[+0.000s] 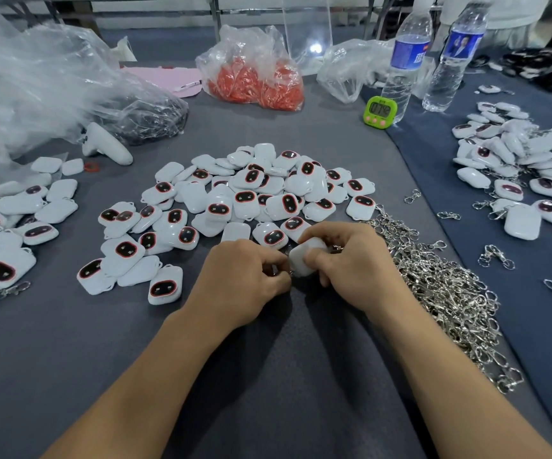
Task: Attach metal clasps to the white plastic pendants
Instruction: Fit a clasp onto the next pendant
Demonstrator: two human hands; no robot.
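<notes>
- Head view: grey tabletop (268,376) carries a wide pile of white pendants (245,197) at its middle, beyond the hands.
- Heap of metal clasps (447,293) runs along the right side toward the near edge.
- Right hand (357,263), fingers curled, grips one white pendant (304,256) just above the tabletop, near the pile's front.
- Left hand (241,283), fingers bent tight, pinches a single clasp (288,272), mostly hidden, against that pendant's left edge.
- Green timer (380,112) stands toward the far right.
</notes>
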